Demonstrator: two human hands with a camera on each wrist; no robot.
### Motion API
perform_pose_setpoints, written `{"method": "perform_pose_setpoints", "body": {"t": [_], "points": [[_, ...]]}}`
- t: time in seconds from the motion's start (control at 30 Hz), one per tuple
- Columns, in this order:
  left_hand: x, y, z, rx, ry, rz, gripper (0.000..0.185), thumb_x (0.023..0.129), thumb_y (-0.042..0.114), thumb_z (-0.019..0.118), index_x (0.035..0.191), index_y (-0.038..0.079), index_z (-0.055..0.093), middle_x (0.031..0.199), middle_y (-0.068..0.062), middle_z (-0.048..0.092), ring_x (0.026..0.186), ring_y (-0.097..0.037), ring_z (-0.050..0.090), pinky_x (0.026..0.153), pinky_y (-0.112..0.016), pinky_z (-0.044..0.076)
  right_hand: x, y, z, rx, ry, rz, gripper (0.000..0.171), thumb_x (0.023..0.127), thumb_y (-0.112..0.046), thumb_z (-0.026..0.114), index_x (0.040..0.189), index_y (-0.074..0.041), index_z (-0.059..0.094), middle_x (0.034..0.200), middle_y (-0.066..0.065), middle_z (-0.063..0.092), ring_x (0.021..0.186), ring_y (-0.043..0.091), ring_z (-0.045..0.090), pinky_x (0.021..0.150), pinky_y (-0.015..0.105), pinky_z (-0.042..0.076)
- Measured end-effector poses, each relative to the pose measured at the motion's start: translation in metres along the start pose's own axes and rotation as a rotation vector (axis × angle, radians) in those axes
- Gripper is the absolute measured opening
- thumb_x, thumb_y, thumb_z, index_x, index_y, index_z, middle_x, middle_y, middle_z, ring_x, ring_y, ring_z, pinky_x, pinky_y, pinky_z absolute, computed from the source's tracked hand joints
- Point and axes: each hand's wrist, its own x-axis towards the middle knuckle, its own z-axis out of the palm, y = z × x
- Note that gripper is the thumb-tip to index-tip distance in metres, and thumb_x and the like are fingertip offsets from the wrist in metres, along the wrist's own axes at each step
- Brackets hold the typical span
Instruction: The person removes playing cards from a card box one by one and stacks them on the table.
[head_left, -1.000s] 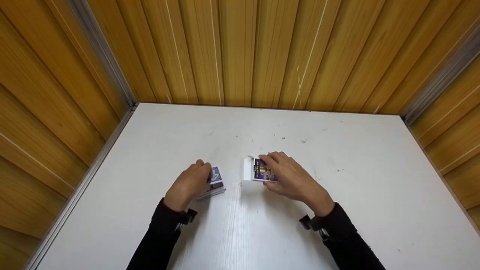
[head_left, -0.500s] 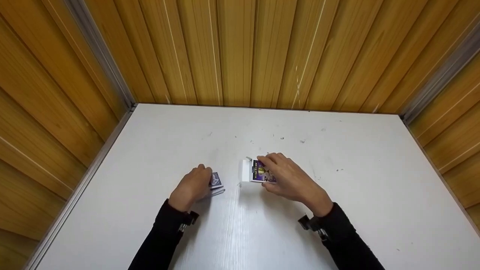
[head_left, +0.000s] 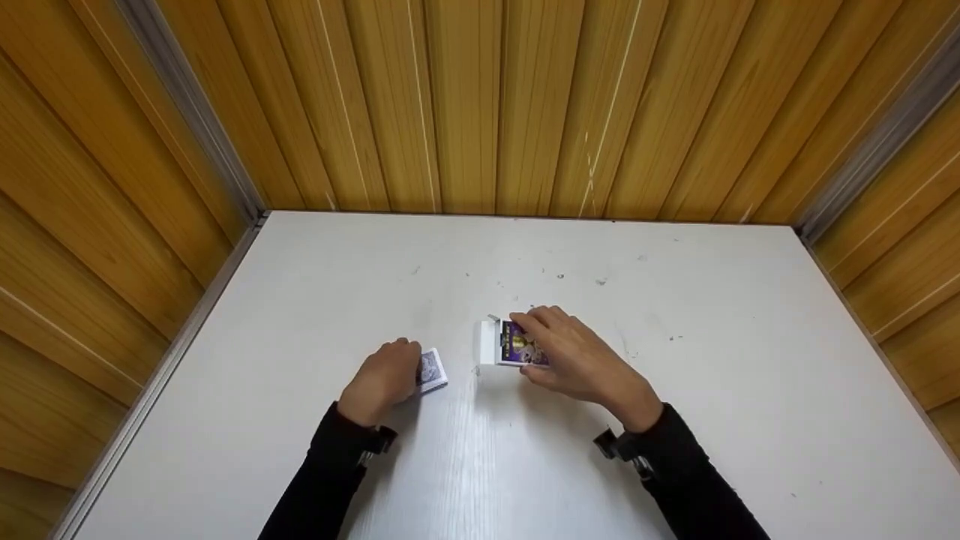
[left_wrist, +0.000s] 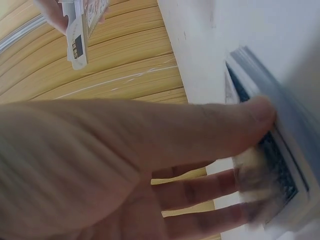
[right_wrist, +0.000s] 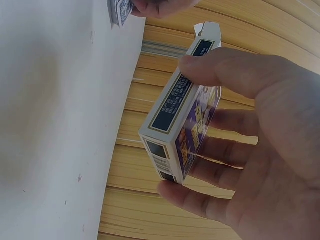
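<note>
Purple-and-white box: we see it held above the white desk, its white flap folded out toward the other hand. Right hand has it in its grip, thumb on one narrow side. Left hand pinches the blue-patterned card stack, apart from the box; we cannot tell whether the stack touches the desk.

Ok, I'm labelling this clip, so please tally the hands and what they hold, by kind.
Hands, left hand and right hand: 2
Card deck, counted as one: 1
Card box: 1
Total: 4
</note>
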Motion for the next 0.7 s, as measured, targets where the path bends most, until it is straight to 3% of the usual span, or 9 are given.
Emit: {"method": "perform_pose_setpoints", "body": {"t": [0.27,0.5,0.7], "points": [[-0.0002,0.0033,0.0022,0.048,-0.020,-0.014,0.015,0.089,-0.012,0.062,0.103,-0.008,0.058,0.101,-0.022,0.058,0.088,-0.032,0.054,0.080,-0.049,0.052,0.0005,-0.0008,-0.0004,0.012,-0.024,0.019,0.067,0.088,-0.022,0.081,0.145,-0.003,0.052,0.127,0.012,0.060,0.106,0.024,0.057,0.088,0.041,0.051],[0.0010,0.0053,0.0025,0.039,-0.066,-0.019,0.025,0.083,-0.014,0.066,0.106,-0.010,0.056,0.097,-0.020,0.050,0.087,-0.031,0.048,0.077,-0.049,0.051,0.0005,-0.0011,0.0000,0.013,-0.032,0.024,0.068,0.088,-0.023,0.081,0.146,-0.003,0.052,0.128,0.012,0.060,0.107,0.024,0.058,0.090,0.041,0.052],[-0.0004,0.0069,0.0088,0.062,-0.021,-0.035,0.034,0.082,-0.012,0.072,0.112,-0.012,0.056,0.110,-0.029,0.054,0.095,-0.038,0.056,0.081,-0.051,0.055,0.0003,-0.0014,0.0015,0.015,-0.033,0.022,0.069,0.088,-0.024,0.082,0.147,-0.003,0.052,0.130,0.013,0.060,0.110,0.024,0.058,0.090,0.041,0.052]]}}
